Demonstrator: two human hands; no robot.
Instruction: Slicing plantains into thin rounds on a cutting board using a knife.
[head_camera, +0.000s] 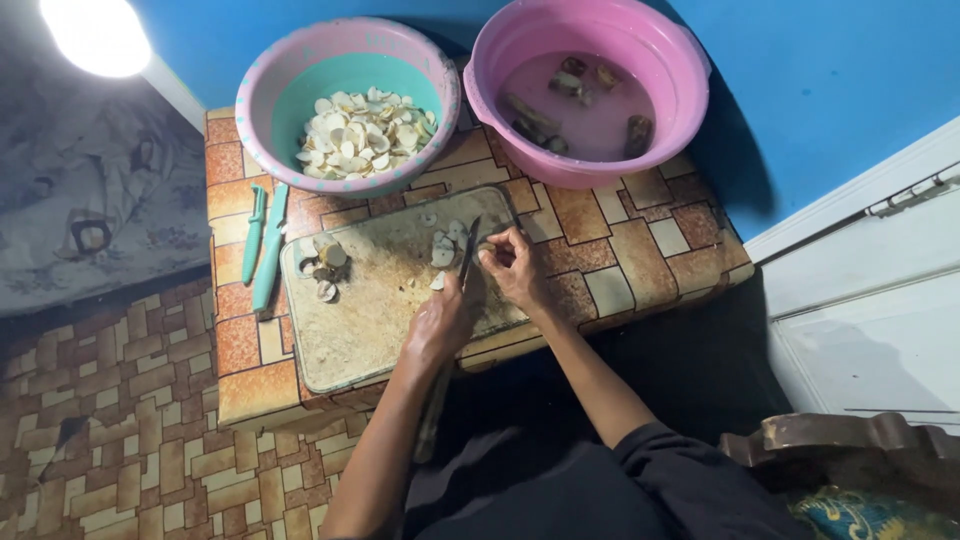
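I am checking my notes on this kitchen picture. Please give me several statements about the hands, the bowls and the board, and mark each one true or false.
1. The left hand holds a knife over the cutting board. True.
2. The right hand rests in the pink basin. False: it is at the board, by the pale slices next to the blade.
3. The bowl with the teal inside is full of water. False: it holds pale slices; the water, with brown pieces, is in the pink basin.
4. Two teal tools lie left of the board. True.
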